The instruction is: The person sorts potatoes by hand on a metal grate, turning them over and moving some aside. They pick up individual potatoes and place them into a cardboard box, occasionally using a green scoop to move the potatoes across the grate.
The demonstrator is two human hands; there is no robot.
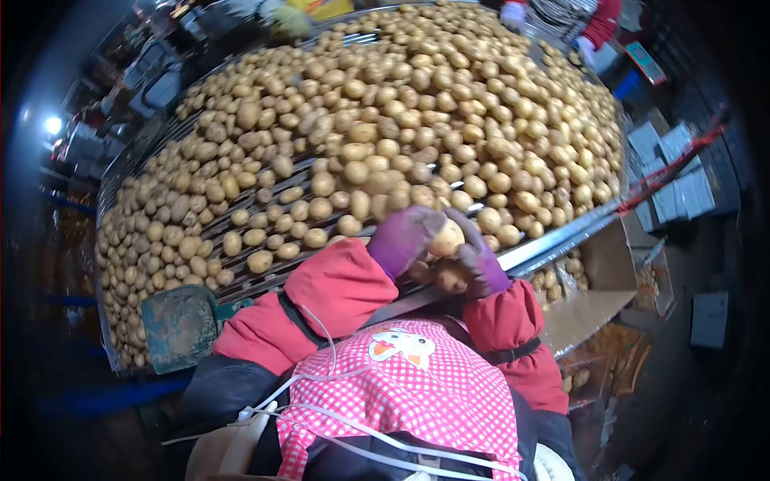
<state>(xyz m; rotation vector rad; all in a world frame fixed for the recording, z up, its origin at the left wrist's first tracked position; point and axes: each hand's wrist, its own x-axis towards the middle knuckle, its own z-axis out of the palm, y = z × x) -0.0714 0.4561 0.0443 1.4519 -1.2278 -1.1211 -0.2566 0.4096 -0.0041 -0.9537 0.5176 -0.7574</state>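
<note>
Both of my hands wear purple gloves and come together at the near edge of a slatted sorting table (301,181) heaped with potatoes (513,104). A pale potato (446,239) sits between them, with the fingers of my left hand (407,239) curled against its left side. My right hand (484,264) is closed around its right side and around a browner potato (451,279) just below. The palms and some of the fingers are hidden.
An open cardboard box (589,309) with potatoes stands right of the table's metal rail (553,240). A worn green panel (178,329) is at the near left. Across the table, another person's gloved hands (513,14) show. White cables (361,421) cross my checked apron (433,377).
</note>
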